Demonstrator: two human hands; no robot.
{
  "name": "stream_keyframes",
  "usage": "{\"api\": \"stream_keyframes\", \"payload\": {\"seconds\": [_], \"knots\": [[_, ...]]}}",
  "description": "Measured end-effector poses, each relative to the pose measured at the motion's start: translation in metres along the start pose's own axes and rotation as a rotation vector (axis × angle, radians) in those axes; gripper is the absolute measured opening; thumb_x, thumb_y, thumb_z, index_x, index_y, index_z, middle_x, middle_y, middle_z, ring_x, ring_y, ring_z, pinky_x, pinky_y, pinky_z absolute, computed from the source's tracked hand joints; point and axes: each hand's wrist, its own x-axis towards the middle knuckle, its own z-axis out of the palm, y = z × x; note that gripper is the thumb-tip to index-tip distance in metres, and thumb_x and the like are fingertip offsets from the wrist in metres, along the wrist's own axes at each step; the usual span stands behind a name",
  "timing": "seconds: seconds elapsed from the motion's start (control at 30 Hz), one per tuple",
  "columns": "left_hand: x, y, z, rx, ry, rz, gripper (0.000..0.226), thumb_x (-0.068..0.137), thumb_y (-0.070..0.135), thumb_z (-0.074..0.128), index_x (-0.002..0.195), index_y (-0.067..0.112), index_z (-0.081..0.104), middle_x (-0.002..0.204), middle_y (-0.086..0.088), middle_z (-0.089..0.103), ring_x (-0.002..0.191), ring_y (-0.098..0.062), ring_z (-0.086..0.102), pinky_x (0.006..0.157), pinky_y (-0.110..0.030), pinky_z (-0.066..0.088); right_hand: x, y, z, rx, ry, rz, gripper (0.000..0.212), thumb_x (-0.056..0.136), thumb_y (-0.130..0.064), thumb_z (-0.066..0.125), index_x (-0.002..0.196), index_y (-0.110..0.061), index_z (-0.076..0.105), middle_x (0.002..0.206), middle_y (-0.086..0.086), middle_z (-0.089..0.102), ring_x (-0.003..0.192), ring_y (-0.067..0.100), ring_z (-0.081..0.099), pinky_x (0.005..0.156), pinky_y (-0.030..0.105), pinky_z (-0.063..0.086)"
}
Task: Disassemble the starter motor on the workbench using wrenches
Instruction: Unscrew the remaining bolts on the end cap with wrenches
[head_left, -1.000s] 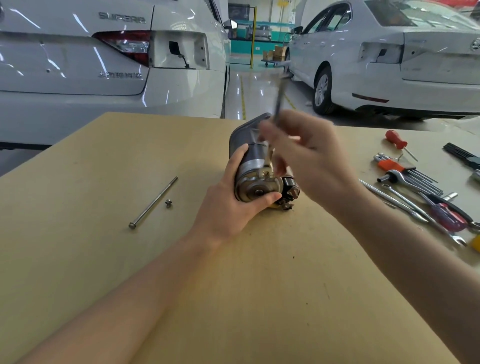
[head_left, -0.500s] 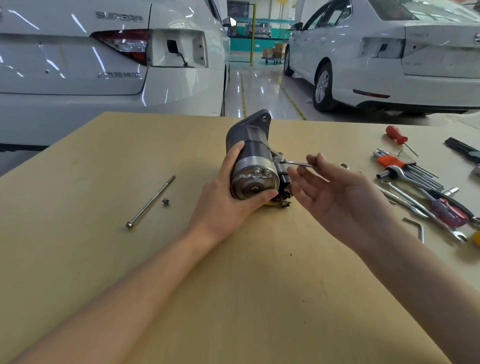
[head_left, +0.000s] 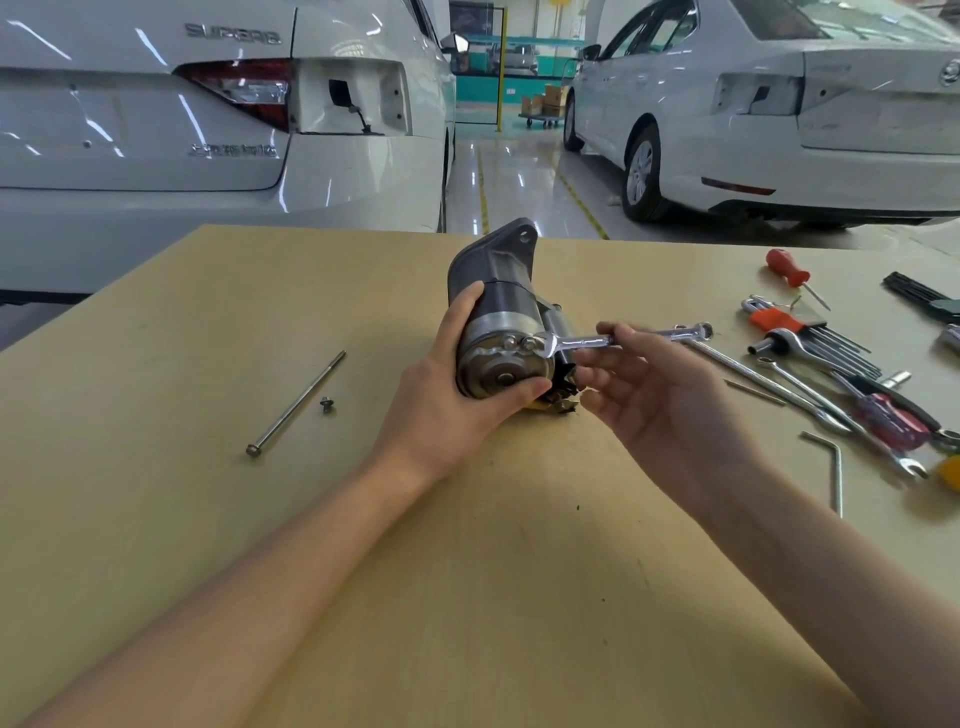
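Workbench (head_left: 156, 519) of pale wood fills the head view, seen from above and behind a person's two bare forearms. Near the bench's middle the starter motor (head_left: 493, 322) lies on its side, its round metal end cap facing the viewer and its mounting flange pointing away toward two parked white cars. Left hand (head_left: 447, 410) cups the motor from the left, fingers curled over the top of the housing and thumb pressed under the end cap, gripping it firmly. Right hand (head_left: 660, 400) sits palm-up just right of the motor; its upper fingers and thumb pinch the shaft of a combination wrench (head_left: 623, 338), while the lower fingers hang loose and apart. The wrench's open end sits on or right against a bolt head (head_left: 529, 342) at the upper edge of the end cap; whether it is fully seated cannot be told. To the left, well apart from the motor, lie a long through bolt (head_left: 296, 402) and a small screw (head_left: 327, 405). A scatter of hand tools (head_left: 841, 374) covers the bench's right side. Judging from this, the light fingertip hold could let the wrench slip off the bolt head and round its corners, and a hard pull might roll the motor out of the left hand's grip.
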Motion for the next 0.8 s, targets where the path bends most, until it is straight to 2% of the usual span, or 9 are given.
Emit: {"api": "stream_keyframes", "payload": {"seconds": [0.1,0.2,0.3,0.4,0.53,0.63,0.8], "knots": [[0.0001,-0.0003,-0.0003,0.002,0.005,-0.001,0.094,0.066,0.045,0.083,0.144,0.045,0.030,0.104,0.032,0.056,0.094,0.018,0.057,0.077,0.002,0.038,-0.0019,0.0038,0.0019,0.084,0.004,0.052,0.013,0.073,-0.016,0.061,0.081,-0.010,0.068,0.081,0.016,0.071,0.066,0.020,0.069,0.057,0.025,0.055],[0.0001,0.0001,-0.0003,0.004,0.007,0.002,0.095,0.066,0.045,0.083,0.144,0.044,0.031,0.104,0.032,0.056,0.094,0.018,0.057,0.077,0.002,0.039,-0.0037,0.0061,0.0034,0.086,0.022,0.061,0.016,0.078,-0.016,0.059,0.070,-0.011,0.073,0.079,0.015,0.071,0.065,0.020,0.069,0.057,0.024,0.055],[0.0000,0.0004,-0.0004,0.006,0.008,0.002,0.095,0.065,0.045,0.083,0.144,0.044,0.031,0.104,0.028,0.058,0.095,0.016,0.058,0.078,0.002,0.039,-0.0034,0.0081,0.0040,0.077,0.056,0.047,0.017,0.091,-0.014,0.053,0.081,-0.008,0.066,0.077,0.014,0.072,0.065,0.019,0.070,0.057,0.023,0.055],[-0.0002,0.0007,-0.0002,0.009,0.010,0.004,0.094,0.065,0.045,0.083,0.144,0.044,0.031,0.103,0.030,0.058,0.094,0.018,0.057,0.077,0.002,0.038,-0.0024,0.0080,0.0034,0.091,0.075,0.037,0.015,0.094,-0.016,0.051,0.087,-0.008,0.062,0.078,0.014,0.072,0.067,0.019,0.071,0.058,0.023,0.055],[-0.0005,0.0002,-0.0003,-0.003,0.007,0.007,0.094,0.066,0.044,0.083,0.144,0.043,0.032,0.105,0.030,0.057,0.094,0.018,0.057,0.076,0.002,0.038,-0.0010,0.0061,0.0023,0.090,0.056,0.006,0.012,0.089,-0.016,0.056,0.091,-0.005,0.062,0.080,0.017,0.072,0.073,0.021,0.072,0.061,0.024,0.056],[-0.0006,0.0004,-0.0006,-0.005,0.002,0.006,0.094,0.066,0.044,0.083,0.144,0.043,0.031,0.105,0.030,0.057,0.094,0.018,0.057,0.076,0.003,0.038,-0.0003,0.0041,0.0007,0.054,0.034,-0.021,0.020,0.079,-0.016,0.063,0.093,-0.003,0.063,0.083,0.019,0.072,0.077,0.024,0.073,0.063,0.025,0.057],[-0.0011,0.0001,-0.0006,-0.003,0.007,0.000,0.094,0.066,0.045,0.083,0.144,0.044,0.031,0.107,0.026,0.059,0.095,0.017,0.057,0.078,0.002,0.038,0.0020,0.0001,-0.0034,-0.027,0.005,-0.046,0.016,0.079,-0.017,0.064,0.089,-0.005,0.067,0.085,0.020,0.072,0.077,0.026,0.073,0.065,0.028,0.057]]}}
